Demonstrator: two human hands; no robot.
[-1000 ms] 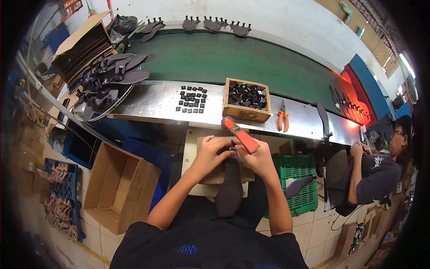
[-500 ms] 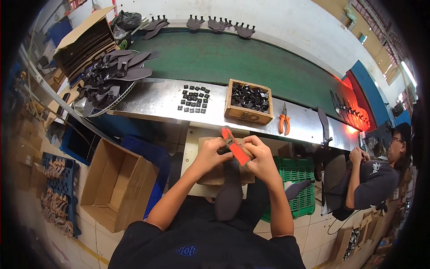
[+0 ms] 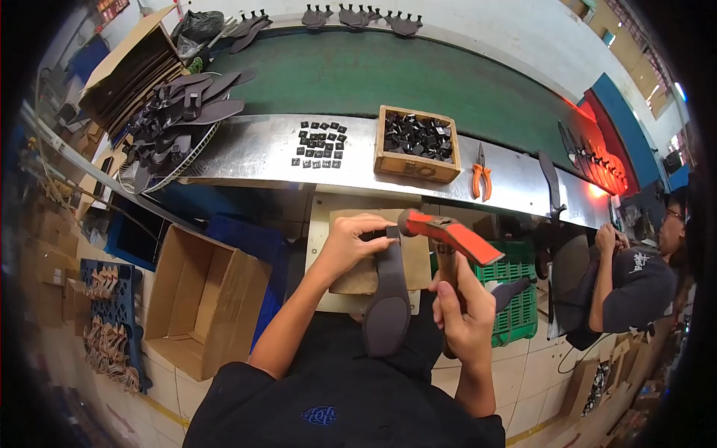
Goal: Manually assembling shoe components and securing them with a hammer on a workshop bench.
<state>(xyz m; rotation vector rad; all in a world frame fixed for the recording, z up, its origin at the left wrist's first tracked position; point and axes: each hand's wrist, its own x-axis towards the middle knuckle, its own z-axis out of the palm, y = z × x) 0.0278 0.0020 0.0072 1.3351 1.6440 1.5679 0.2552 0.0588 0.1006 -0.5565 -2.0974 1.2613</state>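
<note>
My left hand [image 3: 347, 246] pinches a small black block at the narrow end of a dark shoe sole [image 3: 387, 325]. The sole lies lengthwise in front of me, its wide end toward my body, over a brown cardboard pad [image 3: 355, 280] on a pale board. In my right hand [image 3: 467, 310] is a hammer [image 3: 463, 237], gripped by its wooden handle. Its red head is raised to the right of the block, the dark striking face close to my left fingertips. The hammer and my fingers partly cover the pad.
On the metal ledge stand rows of small black pieces [image 3: 321, 145], a wooden box [image 3: 417, 166] full of black pieces, and orange-handled pliers [image 3: 480, 179]. A wire basket [image 3: 202, 155] of soles is at left, above a cardboard box [image 3: 179, 299]. Right are a green crate [image 3: 515, 321] and a co-worker [image 3: 635, 280].
My right hand has moved right and toward me, swinging the hammer up and away from the sole. My left hand has shifted to pinch the block at the sole's narrow end.
</note>
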